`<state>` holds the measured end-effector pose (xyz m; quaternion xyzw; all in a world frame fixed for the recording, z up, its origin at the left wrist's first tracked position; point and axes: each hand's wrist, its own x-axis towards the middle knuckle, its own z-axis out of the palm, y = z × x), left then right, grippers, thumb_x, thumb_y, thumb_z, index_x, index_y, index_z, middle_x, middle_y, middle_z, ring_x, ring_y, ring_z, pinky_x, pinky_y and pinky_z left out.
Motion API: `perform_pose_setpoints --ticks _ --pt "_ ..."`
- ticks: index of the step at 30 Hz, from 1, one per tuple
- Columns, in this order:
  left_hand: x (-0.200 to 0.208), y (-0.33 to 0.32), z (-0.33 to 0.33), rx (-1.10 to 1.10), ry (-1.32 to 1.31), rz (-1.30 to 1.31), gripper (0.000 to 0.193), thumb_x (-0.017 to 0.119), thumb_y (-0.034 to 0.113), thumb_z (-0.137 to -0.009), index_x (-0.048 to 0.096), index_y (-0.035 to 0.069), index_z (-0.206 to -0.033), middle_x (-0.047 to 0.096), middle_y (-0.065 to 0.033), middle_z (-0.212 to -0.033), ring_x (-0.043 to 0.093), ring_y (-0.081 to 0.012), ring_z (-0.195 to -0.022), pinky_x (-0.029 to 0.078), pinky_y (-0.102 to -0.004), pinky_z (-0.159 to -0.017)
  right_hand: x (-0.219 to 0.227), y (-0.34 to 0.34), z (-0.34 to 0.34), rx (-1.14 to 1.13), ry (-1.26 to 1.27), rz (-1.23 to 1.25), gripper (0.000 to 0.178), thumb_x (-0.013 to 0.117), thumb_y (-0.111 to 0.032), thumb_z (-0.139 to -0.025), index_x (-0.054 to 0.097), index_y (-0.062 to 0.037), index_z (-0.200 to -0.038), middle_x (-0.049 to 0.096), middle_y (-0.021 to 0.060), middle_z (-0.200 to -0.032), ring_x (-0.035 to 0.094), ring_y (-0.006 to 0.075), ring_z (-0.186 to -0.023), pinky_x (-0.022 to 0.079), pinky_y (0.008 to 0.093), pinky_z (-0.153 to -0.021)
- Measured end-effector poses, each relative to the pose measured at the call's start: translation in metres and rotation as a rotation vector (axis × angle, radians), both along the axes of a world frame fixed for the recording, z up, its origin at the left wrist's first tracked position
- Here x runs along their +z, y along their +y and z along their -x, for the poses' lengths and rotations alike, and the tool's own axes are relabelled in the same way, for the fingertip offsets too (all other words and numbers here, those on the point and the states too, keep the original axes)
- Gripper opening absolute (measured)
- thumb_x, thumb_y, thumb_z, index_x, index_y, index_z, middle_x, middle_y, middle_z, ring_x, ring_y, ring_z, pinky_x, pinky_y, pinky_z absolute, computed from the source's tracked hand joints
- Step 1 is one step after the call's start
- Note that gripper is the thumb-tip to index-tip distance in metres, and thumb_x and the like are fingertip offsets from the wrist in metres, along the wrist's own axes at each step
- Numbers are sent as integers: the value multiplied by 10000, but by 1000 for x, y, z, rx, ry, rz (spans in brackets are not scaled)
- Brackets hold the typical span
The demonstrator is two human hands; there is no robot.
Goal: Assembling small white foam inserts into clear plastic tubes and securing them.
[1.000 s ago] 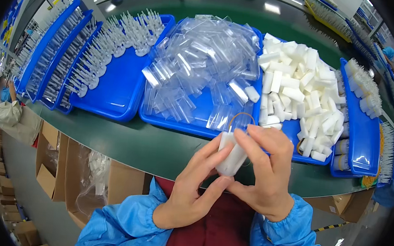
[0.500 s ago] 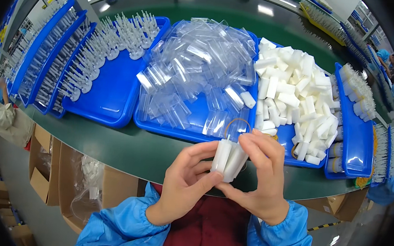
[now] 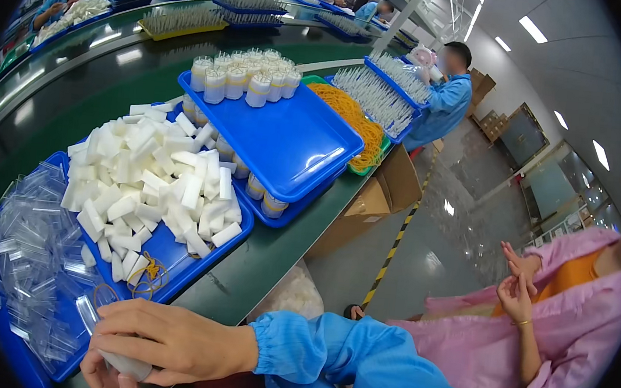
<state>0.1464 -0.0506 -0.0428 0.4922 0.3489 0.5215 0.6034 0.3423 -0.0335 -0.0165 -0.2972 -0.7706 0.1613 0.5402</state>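
Low at the left, my right hand (image 3: 179, 339) is closed over a bundle of white foam blocks (image 3: 127, 365). My left hand (image 3: 97, 373), partly cut off by the lower edge, grips the same bundle from below. A clear plastic piece (image 3: 86, 313) sticks up by the right fingertips. Just beyond the fingers shows a thin brown rubber band (image 3: 104, 295); what it loops around is hidden. A blue tray (image 3: 245, 218) heaped with loose white foam blocks (image 3: 157, 173) lies past my hands. Beside it are clear plastic sleeves (image 3: 33, 244).
A blue tray (image 3: 293, 144) carries finished-looking white rolls (image 3: 250, 78) and rests over more rolls. Behind it are orange rubber bands (image 3: 350, 116) and trays of white spiked parts (image 3: 378, 93). A person in pink (image 3: 537, 310) stands right, hands raised; co-workers (image 3: 444, 106) sit farther off.
The view has swung to the right, bringing the aisle and the person in pink into sight. My right hand now covers the bundle from above, hiding most of it.
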Motion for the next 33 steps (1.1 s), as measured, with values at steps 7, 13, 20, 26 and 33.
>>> perform_pose_setpoints --ticks 7,13,20,26,33 --pt "8 -4 3 13 -53 132 417 542 54 -1017 428 -34 -1408 494 -169 -1419 513 -239 -1266 419 -359 -1067 1 4 3 -29 -151 -102 542 704 -80 -803 534 10 -1310 540 172 -1313 568 383 -1190 477 490 -1000" --pt "-11 -3 25 66 -79 161 442 566 47 -1007 426 -40 -1417 517 -166 -1398 532 -238 -1250 434 -366 -1056 14 9 20 -13 -193 -135 373 693 -192 -905 642 -30 -1238 648 119 -1162 582 303 -1126 448 394 -987" --pt "-24 -3 53 259 76 -62 407 599 38 -985 488 -67 -1363 518 -228 -1426 529 -332 -1282 446 -434 -1090 1 45 30 1 -271 90 417 719 -123 -769 626 -25 -1164 575 121 -1141 511 312 -1111 407 434 -949" --pt "-28 -2 66 410 116 -208 393 589 45 -995 496 -114 -1343 519 -268 -1409 574 -360 -1227 542 -439 -996 -20 81 57 -19 -731 -96 142 674 -136 -779 695 -78 -906 589 79 -1023 513 251 -1026 400 378 -884" --pt "-39 -3 74 400 235 -324 370 564 -4 -999 508 -129 -1342 539 -282 -1385 573 -365 -1226 472 -431 -1049 -6 100 73 12 -976 -235 99 669 -205 -769 722 -122 -760 617 30 -938 530 224 -993 401 360 -843"
